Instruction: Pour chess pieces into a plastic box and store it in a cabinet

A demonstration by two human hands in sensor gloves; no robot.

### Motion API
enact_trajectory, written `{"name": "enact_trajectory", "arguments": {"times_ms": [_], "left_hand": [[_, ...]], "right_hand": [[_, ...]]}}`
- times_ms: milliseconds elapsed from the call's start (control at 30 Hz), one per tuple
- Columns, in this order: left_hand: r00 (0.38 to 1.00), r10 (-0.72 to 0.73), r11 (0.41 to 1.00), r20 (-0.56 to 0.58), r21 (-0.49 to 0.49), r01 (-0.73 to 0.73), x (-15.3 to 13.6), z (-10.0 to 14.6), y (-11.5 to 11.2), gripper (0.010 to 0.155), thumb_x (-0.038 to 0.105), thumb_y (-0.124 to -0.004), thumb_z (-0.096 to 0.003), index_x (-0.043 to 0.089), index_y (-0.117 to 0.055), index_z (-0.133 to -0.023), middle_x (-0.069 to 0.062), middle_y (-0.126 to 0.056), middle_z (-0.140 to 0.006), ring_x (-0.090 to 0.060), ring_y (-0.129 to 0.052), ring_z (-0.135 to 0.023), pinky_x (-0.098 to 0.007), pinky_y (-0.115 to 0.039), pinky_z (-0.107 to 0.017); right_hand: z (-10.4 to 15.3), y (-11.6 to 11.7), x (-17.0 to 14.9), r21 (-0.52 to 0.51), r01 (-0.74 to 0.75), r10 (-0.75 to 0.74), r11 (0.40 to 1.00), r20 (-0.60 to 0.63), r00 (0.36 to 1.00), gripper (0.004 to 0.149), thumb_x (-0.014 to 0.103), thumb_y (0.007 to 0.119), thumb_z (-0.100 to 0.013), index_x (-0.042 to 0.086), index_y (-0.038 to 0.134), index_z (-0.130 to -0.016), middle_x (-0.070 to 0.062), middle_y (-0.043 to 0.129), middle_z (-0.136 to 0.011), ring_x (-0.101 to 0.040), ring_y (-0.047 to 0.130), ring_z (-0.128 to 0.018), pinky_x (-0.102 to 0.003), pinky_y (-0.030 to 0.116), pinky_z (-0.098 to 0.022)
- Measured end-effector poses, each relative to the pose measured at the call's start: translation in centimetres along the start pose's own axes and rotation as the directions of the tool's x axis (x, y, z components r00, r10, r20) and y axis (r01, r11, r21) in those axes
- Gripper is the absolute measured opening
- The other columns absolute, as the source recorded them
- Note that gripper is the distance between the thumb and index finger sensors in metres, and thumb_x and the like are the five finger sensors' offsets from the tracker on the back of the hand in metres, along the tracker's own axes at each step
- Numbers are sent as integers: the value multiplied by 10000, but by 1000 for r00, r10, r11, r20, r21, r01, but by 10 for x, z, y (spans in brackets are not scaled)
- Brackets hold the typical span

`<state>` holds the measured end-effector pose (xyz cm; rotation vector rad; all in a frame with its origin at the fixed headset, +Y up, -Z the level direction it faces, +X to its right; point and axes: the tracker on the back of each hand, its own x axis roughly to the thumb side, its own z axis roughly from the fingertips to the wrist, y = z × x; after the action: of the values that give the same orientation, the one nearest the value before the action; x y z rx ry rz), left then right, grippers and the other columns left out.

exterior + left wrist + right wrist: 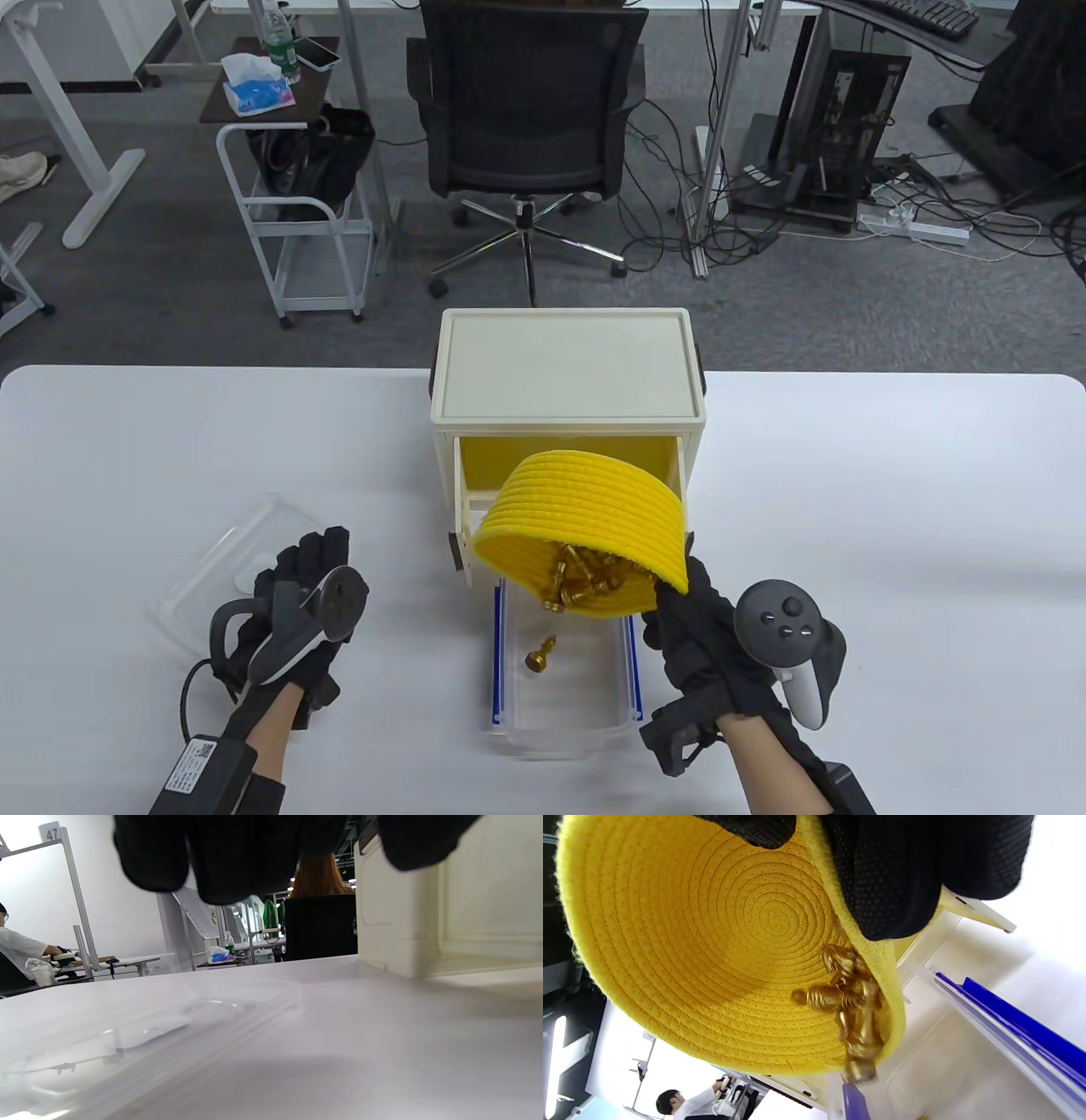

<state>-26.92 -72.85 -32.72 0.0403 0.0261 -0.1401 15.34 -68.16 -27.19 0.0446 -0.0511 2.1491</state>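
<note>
Lid (222,567): clear plastic, lying flat on the table (891,509) at the far left; it fills the near foreground in the left wrist view, blurred.
Left hand (293,615): resting palm down on the lid's right part, fingers spread forward and holding nothing; in its wrist view only dark fingertips (237,857) hang in at the top.
Box (560,671): clear plastic with blue side clips, open top, standing on the table just in front of the cabinet; one gold piece (540,655) lies inside near its far end.
Cabinet (567,373): cream, at the table's back edge, centre; front open, yellow interior showing behind the basket.
Basket (585,526): yellow woven, tipped steeply toward the camera, mouth down over the box's far end; held clear of the table.
Pieces (585,577): gold, bunched at the basket's lower lip, right over the box; in the right wrist view they crowd the rim, one at the very edge.
Right hand (704,645): gripping the basket's right rim, closed tight on it; its wrist view shows one fingertip inside the rim and the rest outside.
</note>
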Motion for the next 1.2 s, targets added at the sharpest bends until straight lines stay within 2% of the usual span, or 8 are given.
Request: {"name": "enact_trajectory", "arguments": {"times_ms": [133,200,500,567,733,833,900,1200], "left_hand": [[1000,-1,1000,0,-1,1,0,0,0,682,514,-634,-562,222,-394,-1130,-126,-591,-1180,-376,-702,-1049,-595,-664,-736],[1000,-3,1000,1,-1,3,0,0,0,682,514,-634,-562,222,-393,-1130,-127,-588,-1181,-378,-700,-1050,-595,-664,-735],[1000,-12,1000,5,-6,12,2,0,0,683,515,-633,-562,223,-393,-1130,-126,-589,-1181,-377,-703,-1048,-595,-664,-735],[1000,-13,1000,5,-7,13,2,1,0,682,514,-634,-562,223,-394,-1129,-127,-589,-1181,-378,-702,-1049,-593,-665,-736],[1000,-16,1000,7,-8,16,2,1,0,682,515,-634,-561,223,-394,-1129,-126,-590,-1180,-377,-703,-1048,-594,-665,-735],[1000,-14,1000,7,-12,14,2,1,-1,682,514,-634,-562,223,-393,-1130,-129,-585,-1182,-376,-698,-1051,-595,-663,-736],[1000,-21,1000,6,-15,21,3,1,-1,681,514,-633,-563,224,-392,-1130,-127,-583,-1183,-376,-695,-1053,-595,-662,-737],[999,-32,999,1,-28,32,2,1,-1,682,515,-633,-562,224,-391,-1130,-127,-581,-1184,-377,-694,-1054,-597,-660,-738]], "right_hand": [[1,2,1,-21,-61,61,998,14,998,960,343,851,-402,-288,428,-988,-382,828,-713,-373,935,-485,-509,831,-416],[2,3,3,-49,-102,104,994,28,994,685,278,623,-644,-274,428,-999,-375,826,-721,-370,934,-491,-507,831,-422],[7,-3,7,-178,-111,128,978,86,988,667,279,582,-664,-257,397,-1014,-364,811,-743,-357,929,-513,-495,829,-441],[6,-7,4,-192,-63,81,979,84,993,670,285,578,-665,-255,394,-1014,-357,813,-741,-346,931,-511,-486,833,-441],[2,-18,-10,-163,246,-240,956,52,969,662,297,562,-671,-234,386,-1026,-339,802,-760,-329,927,-533,-471,833,-461],[-1,-19,-24,-142,538,-532,831,79,843,640,303,546,-672,-172,367,-1061,-332,771,-803,-337,907,-579,-479,815,-497],[-3,-19,-29,-125,647,-639,753,101,763,633,307,535,-672,-137,337,-1078,-322,749,-836,-341,892,-612,-486,801,-523],[-4,-18,-48,-169,892,-892,420,103,440,623,331,472,-674,-34,196,-1096,-239,657,-961,-331,817,-748,-492,739,-609]]}}
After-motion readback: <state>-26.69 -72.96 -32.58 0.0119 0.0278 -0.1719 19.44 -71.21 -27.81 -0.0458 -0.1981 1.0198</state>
